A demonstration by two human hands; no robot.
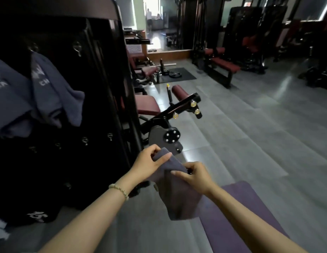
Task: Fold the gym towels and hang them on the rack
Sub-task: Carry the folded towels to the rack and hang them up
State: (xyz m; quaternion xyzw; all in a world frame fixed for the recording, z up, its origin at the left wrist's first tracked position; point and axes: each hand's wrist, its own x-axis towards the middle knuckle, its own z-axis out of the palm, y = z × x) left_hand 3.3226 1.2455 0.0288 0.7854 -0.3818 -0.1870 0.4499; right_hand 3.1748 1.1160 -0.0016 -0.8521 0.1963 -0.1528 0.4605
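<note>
Grey towel (179, 196) hangs from our grip. Our left hand (149, 161) and right hand (196, 175) both pinch its top edge beside the rack (82, 152).

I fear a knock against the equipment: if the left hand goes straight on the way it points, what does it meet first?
Probably the leg machine's grey pivot plate, just beyond the left hand and the towel it grips; depth is unclear.

the towel (179, 194) is soft, matt grey cloth. the rack (96, 106) looks like dark metal with small shiny hooks. the floor (250, 143) is smooth, faintly glossy grey.
</note>
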